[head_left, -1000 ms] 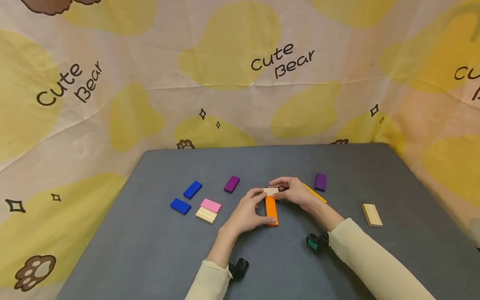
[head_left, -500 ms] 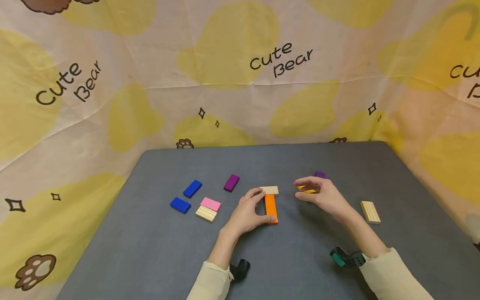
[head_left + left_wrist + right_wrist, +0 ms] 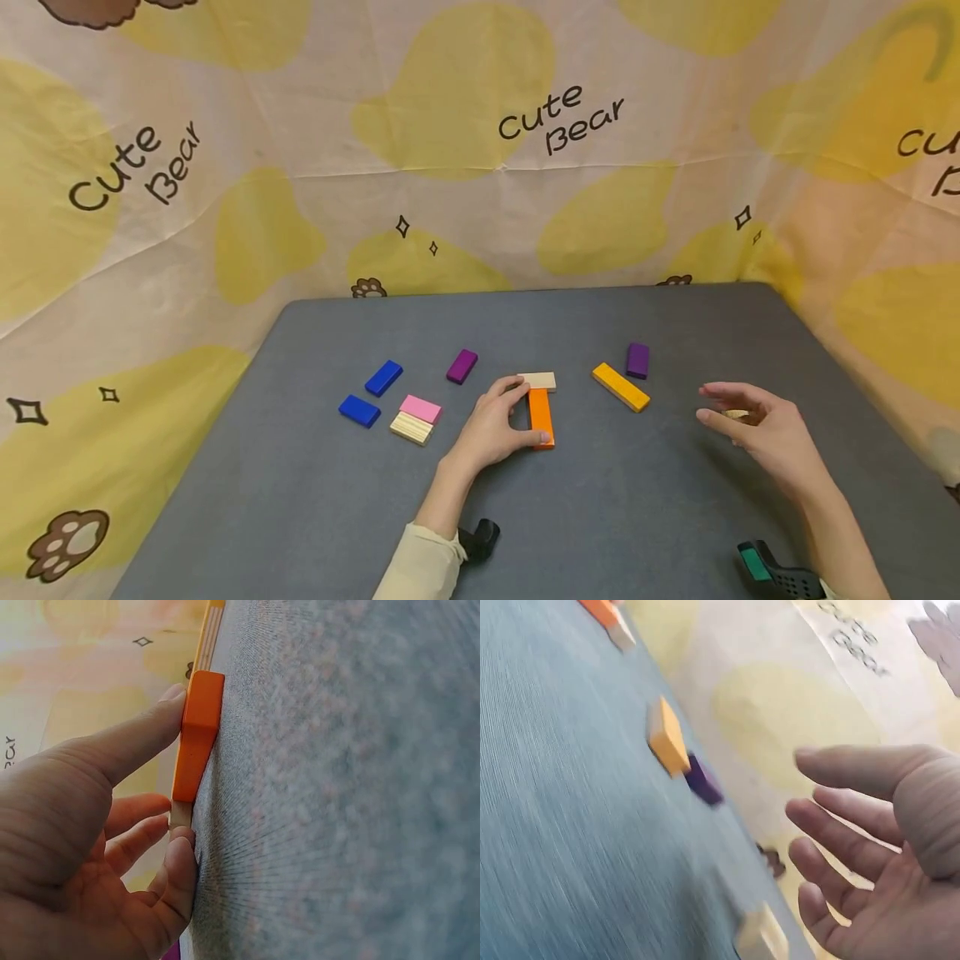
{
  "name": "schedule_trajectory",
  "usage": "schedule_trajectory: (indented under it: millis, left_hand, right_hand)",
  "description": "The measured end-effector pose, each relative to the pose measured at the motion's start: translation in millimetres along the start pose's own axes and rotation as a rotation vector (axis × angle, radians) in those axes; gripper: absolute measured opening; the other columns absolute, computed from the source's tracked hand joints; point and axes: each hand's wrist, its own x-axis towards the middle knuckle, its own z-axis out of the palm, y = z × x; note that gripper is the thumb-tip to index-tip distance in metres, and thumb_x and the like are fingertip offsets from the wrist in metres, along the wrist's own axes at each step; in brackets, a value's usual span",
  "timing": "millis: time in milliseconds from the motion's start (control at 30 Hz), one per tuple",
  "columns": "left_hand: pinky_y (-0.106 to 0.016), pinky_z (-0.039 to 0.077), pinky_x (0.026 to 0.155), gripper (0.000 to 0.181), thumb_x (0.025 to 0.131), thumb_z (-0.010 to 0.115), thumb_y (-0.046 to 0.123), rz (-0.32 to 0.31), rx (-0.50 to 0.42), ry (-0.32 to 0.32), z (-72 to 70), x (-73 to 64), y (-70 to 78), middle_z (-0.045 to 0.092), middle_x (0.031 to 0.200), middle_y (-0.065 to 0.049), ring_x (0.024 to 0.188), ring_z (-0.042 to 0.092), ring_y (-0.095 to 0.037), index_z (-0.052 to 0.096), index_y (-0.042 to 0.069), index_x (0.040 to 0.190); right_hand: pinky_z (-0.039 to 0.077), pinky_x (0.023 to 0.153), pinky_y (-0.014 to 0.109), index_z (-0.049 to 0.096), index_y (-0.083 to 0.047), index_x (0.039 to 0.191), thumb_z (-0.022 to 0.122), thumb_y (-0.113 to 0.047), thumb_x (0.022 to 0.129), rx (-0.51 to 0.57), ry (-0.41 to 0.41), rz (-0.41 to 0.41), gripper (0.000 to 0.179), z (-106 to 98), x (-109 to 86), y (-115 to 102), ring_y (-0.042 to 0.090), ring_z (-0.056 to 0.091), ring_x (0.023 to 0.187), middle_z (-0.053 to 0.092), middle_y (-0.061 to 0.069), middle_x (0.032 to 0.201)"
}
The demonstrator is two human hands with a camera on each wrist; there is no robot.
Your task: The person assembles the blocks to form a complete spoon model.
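Step in hand, as I read it from my remote post: L hand [image 3: 487,429] steadies a laid pair while R hand [image 3: 768,421] is out for another piece. Pair = orange block [image 3: 540,412], lengthwise on the grey table [image 3: 300,517], w/ cream block [image 3: 542,381] crosswise at its far end, touching.

Next move, my judgement: R fingers must come down either side of the wooden block [image 3: 761,937], then close; L should press no harder than now, or the pair may skew.

Grip, L: thumb and fingers well apart, not clamped. Thumb rests on near end of orange block; fingertips touch cream block at its L end.

Grip, R: thumb and fingers apart, nothing held. I see wooden block through the gap in head view, but R wrist view, tho blurred, shows it clear of the fingers, on the table.

Nearby: yellow block [image 3: 621,387] lies betw. the pair and R hand, w/ purple block [image 3: 638,360] just beyond it.
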Motion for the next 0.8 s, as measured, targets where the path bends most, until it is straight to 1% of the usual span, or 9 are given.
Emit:
schedule_trajectory:
  millis: [67,100,167,267,400,533,633,733,800]
  left_hand:
    - [-0.042,0.045,0.094,0.082,0.079,0.082,0.043,0.0,-0.006,0.004,0.1,-0.2,-0.5,0.037,0.151,-0.003,0.113,0.048,-0.025,0.049,0.01,0.146]
    - [-0.041,0.046,0.094,0.082,0.079,0.082,0.043,0.002,-0.009,0.006,-0.1,-0.2,-0.8,0.037,0.151,-0.003,0.111,0.048,-0.024,0.049,0.01,0.146]
    - [-0.041,0.046,0.093,0.082,0.079,0.082,0.043,0.004,-0.012,0.009,-0.6,-0.1,-1.4,0.037,0.151,-0.003,0.11,0.049,-0.023,0.049,0.01,0.146]
    - [-0.04,0.046,0.093,0.083,0.078,0.082,0.044,0.0,-0.014,0.008,-1.0,0.1,-2.2,0.037,0.151,-0.001,0.11,0.049,-0.022,0.048,0.011,0.146]
    - [-0.039,0.046,0.094,0.083,0.079,0.082,0.045,-0.012,-0.011,-0.001,-0.3,0.4,-2.6,0.036,0.152,0.0,0.112,0.049,-0.021,0.047,0.012,0.147]
    - [-0.038,0.046,0.095,0.083,0.079,0.082,0.045,-0.021,-0.011,-0.003,0.2,0.6,-2.3,0.036,0.153,0.001,0.112,0.051,-0.021,0.047,0.013,0.147]
    - [-0.038,0.046,0.095,0.083,0.079,0.082,0.044,-0.024,-0.019,-0.006,0.2,0.8,-2.2,0.036,0.153,0.001,0.112,0.051,-0.021,0.047,0.012,0.147]
    - [-0.038,0.046,0.095,0.083,0.079,0.082,0.044,-0.023,-0.028,-0.007,-0.3,1.8,-1.8,0.036,0.153,0.001,0.112,0.05,-0.021,0.048,0.012,0.147]
    - [-0.039,0.046,0.095,0.083,0.078,0.083,0.044,-0.019,-0.028,-0.003,-0.5,2.2,-1.7,0.036,0.152,0.001,0.112,0.05,-0.021,0.048,0.011,0.147]
  right_hand:
    - [0.052,0.066,0.029,0.062,-0.012,0.131,0.073,-0.032,0.09,-0.002,-0.023,0.01,0.047,-9.6,-2.0,6.9,0.014,0.061,0.094,0.062,0.008,0.123]
    - [0.052,0.067,0.028,0.061,-0.012,0.132,0.074,-0.03,0.09,-0.01,-0.032,0.005,0.047,-14.4,-2.0,11.1,0.013,0.061,0.094,0.061,0.007,0.124]
    - [0.051,0.071,0.025,0.06,-0.013,0.134,0.074,-0.029,0.09,-0.03,-0.048,0.001,0.049,-23.0,-1.2,19.8,0.01,0.058,0.098,0.059,0.006,0.125]
    - [0.047,0.07,0.022,0.058,-0.012,0.137,0.075,-0.026,0.089,-0.049,-0.063,-0.016,0.052,-33.6,1.3,32.4,0.01,0.053,0.097,0.059,0.004,0.126]
    - [0.047,0.068,0.022,0.056,-0.012,0.139,0.079,-0.02,0.086,-0.043,-0.078,-0.036,0.058,-44.2,3.2,44.5,0.01,0.05,0.092,0.06,0.002,0.124]
    - [0.046,0.064,0.024,0.052,-0.01,0.142,0.08,-0.015,0.085,-0.041,-0.115,-0.072,0.064,-50.8,3.4,54.3,0.012,0.05,0.088,0.057,0.009,0.115]
    - [0.047,0.065,0.024,0.049,-0.008,0.144,0.08,-0.014,0.084,-0.04,-0.157,-0.077,0.067,-51.7,3.5,60.3,0.011,0.052,0.09,0.055,0.006,0.119]
    - [0.049,0.069,0.023,0.046,-0.007,0.145,0.08,-0.014,0.084,-0.028,-0.193,-0.069,0.07,-51.0,5.1,64.1,0.01,0.055,0.095,0.054,-0.004,0.13]
    - [0.05,0.071,0.022,0.046,-0.006,0.145,0.08,-0.012,0.083,-0.004,-0.203,-0.064,0.071,-49.9,6.8,65.4,0.009,0.056,0.096,0.053,-0.01,0.134]
